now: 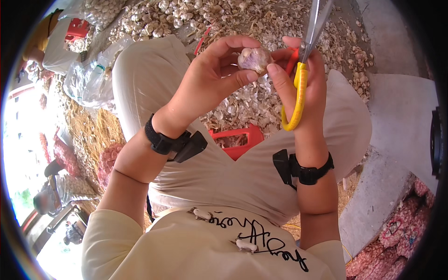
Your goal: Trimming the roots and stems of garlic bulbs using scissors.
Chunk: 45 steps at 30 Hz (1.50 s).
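One shirt [186,249], two half-curled hands [208,77] [314,91], left pinching one garlic bulb [254,60], right holding one scissors [304,52]

Black script lettering [264,233], handwritten look, on the front of the cream shirt [154,252], well below the grip, toward the wearer. Loopy joined strokes, turned over as seen here, run in a slant from nearly straight below the grip down to the right. Two small white motifs [246,245] sit against it. Right of the grip, yellow scissors handle [302,88]: small orange marks, too small to tell if lettering.
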{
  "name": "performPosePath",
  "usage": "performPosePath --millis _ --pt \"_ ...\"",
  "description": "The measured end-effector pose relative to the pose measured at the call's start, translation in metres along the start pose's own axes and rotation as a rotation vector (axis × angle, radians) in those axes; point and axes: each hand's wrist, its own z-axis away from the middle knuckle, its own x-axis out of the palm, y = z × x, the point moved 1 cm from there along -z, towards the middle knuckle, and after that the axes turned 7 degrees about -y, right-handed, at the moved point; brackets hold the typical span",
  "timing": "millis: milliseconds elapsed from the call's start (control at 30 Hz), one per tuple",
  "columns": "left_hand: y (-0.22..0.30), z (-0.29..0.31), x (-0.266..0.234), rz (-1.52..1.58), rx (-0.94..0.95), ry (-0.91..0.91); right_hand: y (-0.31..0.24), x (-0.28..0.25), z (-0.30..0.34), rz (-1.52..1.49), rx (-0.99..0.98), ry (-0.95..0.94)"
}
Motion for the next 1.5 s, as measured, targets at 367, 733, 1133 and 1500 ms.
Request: performPosePath --millis 367,733,1133,1500 --pt "0.008 0.003 -0.001 -0.232 -0.142 -0.066 0.003 -0.004 0.001 0.303 -0.097 -0.038" --pt "0.008 0.002 -0.003 -0.120 -0.132 -0.049 0.002 -0.005 0.000 0.083 -0.073 -0.048" --pt "0.011 0.003 -0.002 -0.238 -0.183 -0.104 0.005 -0.007 0.000 0.320 -0.168 -0.072" --pt "0.012 0.004 -0.001 -0.243 -0.163 -0.149 0.006 -0.009 0.001 0.309 -0.191 -0.019"
